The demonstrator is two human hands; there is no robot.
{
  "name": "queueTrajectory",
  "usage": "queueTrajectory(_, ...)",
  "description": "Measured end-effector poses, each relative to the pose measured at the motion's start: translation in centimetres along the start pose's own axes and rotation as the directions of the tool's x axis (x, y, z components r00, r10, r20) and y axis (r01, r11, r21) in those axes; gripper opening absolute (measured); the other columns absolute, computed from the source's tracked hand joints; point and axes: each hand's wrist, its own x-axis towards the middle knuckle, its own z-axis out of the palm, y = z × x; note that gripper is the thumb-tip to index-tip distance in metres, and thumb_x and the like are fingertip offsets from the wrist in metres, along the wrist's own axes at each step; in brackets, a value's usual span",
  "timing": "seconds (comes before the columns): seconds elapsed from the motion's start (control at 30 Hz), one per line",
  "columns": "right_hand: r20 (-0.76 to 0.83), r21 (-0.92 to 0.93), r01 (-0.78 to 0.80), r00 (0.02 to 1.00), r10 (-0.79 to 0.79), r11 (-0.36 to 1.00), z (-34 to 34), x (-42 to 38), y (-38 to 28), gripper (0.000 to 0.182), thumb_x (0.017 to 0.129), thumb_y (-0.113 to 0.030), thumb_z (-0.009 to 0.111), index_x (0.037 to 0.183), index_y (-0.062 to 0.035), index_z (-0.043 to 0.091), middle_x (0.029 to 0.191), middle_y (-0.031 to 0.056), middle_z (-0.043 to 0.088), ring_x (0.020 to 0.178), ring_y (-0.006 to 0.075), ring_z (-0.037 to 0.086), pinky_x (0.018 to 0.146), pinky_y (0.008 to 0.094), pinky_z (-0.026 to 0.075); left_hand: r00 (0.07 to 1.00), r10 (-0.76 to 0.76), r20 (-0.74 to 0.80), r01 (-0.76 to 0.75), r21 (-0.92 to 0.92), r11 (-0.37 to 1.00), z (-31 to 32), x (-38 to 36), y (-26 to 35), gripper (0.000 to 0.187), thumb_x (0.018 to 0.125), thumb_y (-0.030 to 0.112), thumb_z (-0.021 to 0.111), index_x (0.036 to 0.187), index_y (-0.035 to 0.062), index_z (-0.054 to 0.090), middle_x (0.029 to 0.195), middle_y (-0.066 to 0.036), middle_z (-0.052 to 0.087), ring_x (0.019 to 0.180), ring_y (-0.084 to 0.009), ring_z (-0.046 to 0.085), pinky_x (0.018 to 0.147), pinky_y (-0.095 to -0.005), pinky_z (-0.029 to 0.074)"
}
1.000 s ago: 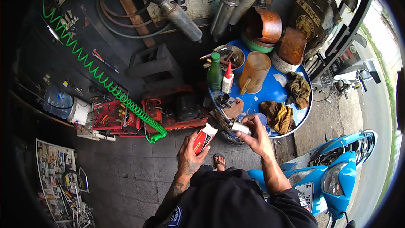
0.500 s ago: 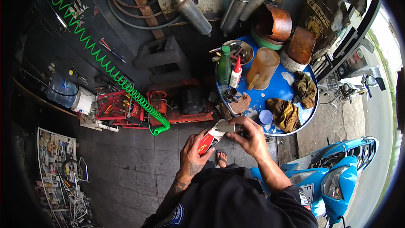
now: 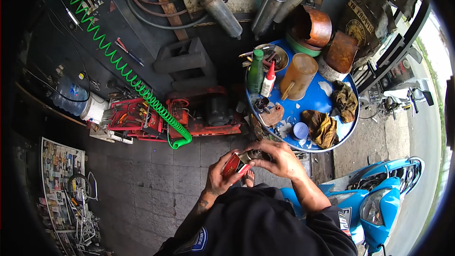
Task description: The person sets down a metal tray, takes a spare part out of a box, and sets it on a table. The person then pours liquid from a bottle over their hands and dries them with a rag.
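Observation:
My left hand (image 3: 219, 176) is wrapped round a small red and white cardboard box (image 3: 232, 164), tilted with its open end toward the right. A short, dark, shiny cylinder (image 3: 255, 154) sits in the fingers of my right hand (image 3: 280, 160), its near end right at the mouth of the box. The right fingers hide part of this cylinder, and I cannot tell its exact kind. Both hands are held in front of my body, just short of the blue drum-top table (image 3: 303, 105).
On the table are a green bottle (image 3: 256, 72), a white bottle with red cap (image 3: 268, 81), an amber jug (image 3: 297, 77), dirty rags (image 3: 320, 129) and a blue lid (image 3: 300, 131). A red tool tray (image 3: 137, 114) is at left; a blue motorbike (image 3: 379, 204) stands at right.
The box has turned in my left hand, and its pale end flap no longer shows. My right hand has moved slightly lower with the cylinder, which now shows a dark, shiny side.

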Motion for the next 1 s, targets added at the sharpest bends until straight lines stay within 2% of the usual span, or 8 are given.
queueTrajectory(0.13,0.030,0.039,0.002,1.000,-0.003,0.999,0.0,0.1,-0.4,0.036,0.078,-0.025,0.070,0.107,-0.0056,0.060,0.097,0.0127,0.063,0.087,0.0328,0.063,0.074,0.0383,0.050,0.987,-0.132,-0.087,0.085,-0.416,0.906,0.8,-1.2,-1.5,0.065,0.089,0.054,0.050,0.125,0.0003,0.049,0.107,-0.014,0.062,0.091,-0.0220,0.063,0.083,-0.0309,0.049)
queueTrajectory(0.23,0.003,0.017,0.020,1.000,-0.020,1.000,0.7,-0.3,-0.5,0.036,0.077,-0.025,0.071,0.107,-0.0057,0.060,0.094,0.0121,0.062,0.086,0.0307,0.062,0.071,0.0367,0.049,0.721,-0.677,-0.147,0.230,-0.871,0.434,1.3,-1.3,-1.9,0.060,0.091,0.058,0.040,0.113,0.0044,0.053,0.106,-0.017,0.062,0.095,-0.0239,0.062,0.085,-0.0331,0.048)
queueTrajectory(0.53,0.124,-0.035,-0.007,0.992,0.012,0.999,4.0,-1.8,-0.2,0.031,0.080,-0.024,0.065,0.106,-0.0079,0.058,0.092,0.0115,0.057,0.086,0.0357,0.059,0.069,0.0438,0.048,0.439,-0.847,0.299,0.437,-0.895,-0.089,-0.6,-7.3,-5.3,0.061,0.085,0.063,0.047,0.113,0.0091,0.056,0.099,-0.009,0.063,0.085,-0.0221,0.062,0.073,-0.0366,0.054)
queueTrajectory(0.87,0.054,0.047,0.037,0.998,-0.039,0.998,3.7,-1.3,-0.6,0.033,0.076,-0.018,0.070,0.107,-0.0085,0.063,0.092,0.0092,0.060,0.086,0.0300,0.061,0.072,0.0389,0.049,0.513,-0.814,0.273,0.355,-0.931,-0.088,-1.1,-4.3,-1.7,0.049,0.089,0.040,0.055,0.124,0.0059,0.048,0.107,-0.015,0.062,0.097,-0.0244,0.062,0.083,-0.0357,0.052)
queueTrajectory(0.9,0.036,0.102,0.028,0.999,-0.032,0.994,3.6,-1.1,-0.9,0.036,0.074,-0.014,0.072,0.108,-0.0067,0.064,0.096,0.0104,0.061,0.089,0.0289,0.061,0.075,0.0376,0.049,0.840,-0.516,-0.167,0.277,-0.685,0.674,0.1,-5.0,-2.8,0.060,0.086,0.025,0.063,0.133,0.0059,0.032,0.114,-0.019,0.058,0.101,-0.0272,0.061,0.086,-0.0386,0.051)
queueTrajectory(0.93,-0.047,0.139,0.083,0.996,-0.077,0.987,3.4,-0.8,-1.2,0.039,0.071,-0.013,0.074,0.107,-0.0039,0.064,0.100,0.0120,0.061,0.093,0.0282,0.061,0.077,0.0370,0.049,0.966,0.078,-0.247,-0.091,-0.041,0.995,0.5,-5.5,-3.4,0.081,0.082,0.011,0.070,0.142,0.0058,0.015,0.120,-0.023,0.054,0.105,-0.0300,0.060,0.090,-0.0415,0.050)
queueTrajectory(0.97,-0.129,0.146,0.052,0.991,-0.033,0.988,3.4,-0.9,-1.3,0.039,0.073,-0.015,0.074,0.108,-0.0047,0.063,0.102,0.0121,0.060,0.094,0.0282,0.060,0.079,0.0370,0.048,0.991,0.026,-0.132,-0.015,0.088,0.996,-0.2,-5.6,-3.7,0.109,0.072,-0.016,0.068,0.141,0.0098,-0.012,0.125,-0.027,0.048,0.110,-0.0317,0.057,0.093,-0.0415,0.048)
queueTrajectory(1.0,-0.211,0.153,0.021,0.977,0.012,0.988,3.3,-0.9,-1.2,0.039,0.074,-0.017,0.073,0.110,-0.0056,0.063,0.104,0.0122,0.060,0.096,0.0282,0.060,0.082,0.0370,0.047,0.943,-0.050,-0.329,-0.026,-0.221,0.975,1.0,-4.7,-2.7,0.082,0.078,0.008,0.071,0.141,0.0049,0.019,0.117,-0.023,0.054,0.104,-0.0283,0.059,0.090,-0.0392,0.048)
